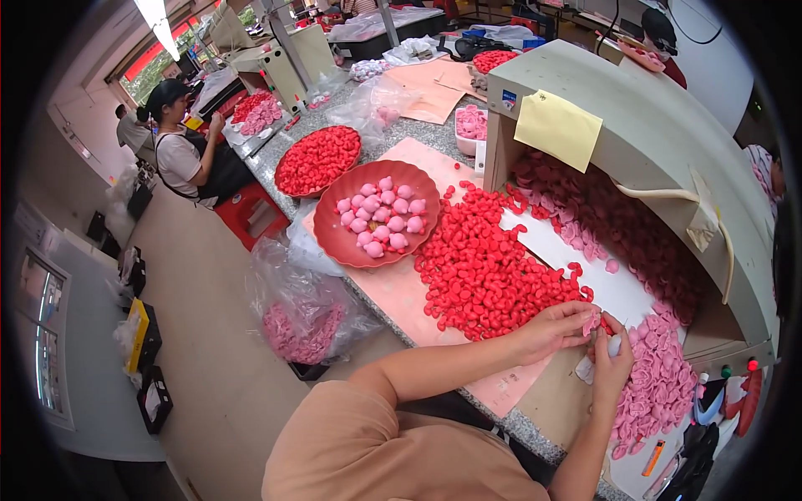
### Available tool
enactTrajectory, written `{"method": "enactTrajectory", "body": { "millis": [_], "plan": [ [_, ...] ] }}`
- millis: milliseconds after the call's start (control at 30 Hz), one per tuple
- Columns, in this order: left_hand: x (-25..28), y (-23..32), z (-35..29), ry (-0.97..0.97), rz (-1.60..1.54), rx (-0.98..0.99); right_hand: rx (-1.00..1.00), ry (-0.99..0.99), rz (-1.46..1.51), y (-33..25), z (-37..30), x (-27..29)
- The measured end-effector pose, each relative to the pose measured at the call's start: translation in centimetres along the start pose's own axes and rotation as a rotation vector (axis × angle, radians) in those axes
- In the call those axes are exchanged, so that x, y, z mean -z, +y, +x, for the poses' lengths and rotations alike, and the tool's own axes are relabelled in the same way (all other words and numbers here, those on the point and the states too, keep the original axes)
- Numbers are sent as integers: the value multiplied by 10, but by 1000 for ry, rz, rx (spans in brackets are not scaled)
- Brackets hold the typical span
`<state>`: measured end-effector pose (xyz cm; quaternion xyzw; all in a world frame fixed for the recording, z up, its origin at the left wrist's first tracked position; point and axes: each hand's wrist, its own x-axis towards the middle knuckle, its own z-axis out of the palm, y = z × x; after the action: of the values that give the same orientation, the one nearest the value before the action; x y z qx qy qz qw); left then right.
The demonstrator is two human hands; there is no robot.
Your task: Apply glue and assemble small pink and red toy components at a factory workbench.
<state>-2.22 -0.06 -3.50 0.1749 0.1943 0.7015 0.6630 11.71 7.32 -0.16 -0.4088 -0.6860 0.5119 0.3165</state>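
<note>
My left hand pinches a small pink piece at the edge of a big heap of small red pieces on the table. Close beside it, my right hand holds a small white tool against the same piece. A pile of pink pieces lies just right of both hands. A red round tray to the left holds finished pink balls. A white strip of paper runs between the heaps.
A grey hood with a yellow note overhangs the work spot on the right. A second red tray of red pieces sits further back. A clear bag of pink pieces hangs off the table edge. Another person sits at the far left.
</note>
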Motion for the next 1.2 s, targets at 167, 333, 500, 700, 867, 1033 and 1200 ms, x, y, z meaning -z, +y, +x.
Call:
{"method": "enactTrajectory", "body": {
  "millis": [167, 333, 500, 700, 867, 1033, 1200],
  "plan": [
    [-3, 3, -1, 13, -6, -7, 443, 117, -376, 11, 7, 9],
    [-2, 5, -2, -10, 59, 30, -72, -22, 107, -15, -2, 4],
    [-7, 7, -5, 12, 101, 26, 141, -19, -95, -7, 0, 8],
    [-4, 3, -3, -14, 70, -53, 226, 10, -133, -15, -8, 0],
    [-3, 1, 4, -14, 134, -29, 285, 29, -287, -17, -6, 8],
    [-2, 14, -6, 58, 138, -50, 227, -19, -214, -11, 1, 2],
    [-8, 17, -2, 99, 158, -41, -88, -78, 206, -20, -4, 9]
  ]
}}
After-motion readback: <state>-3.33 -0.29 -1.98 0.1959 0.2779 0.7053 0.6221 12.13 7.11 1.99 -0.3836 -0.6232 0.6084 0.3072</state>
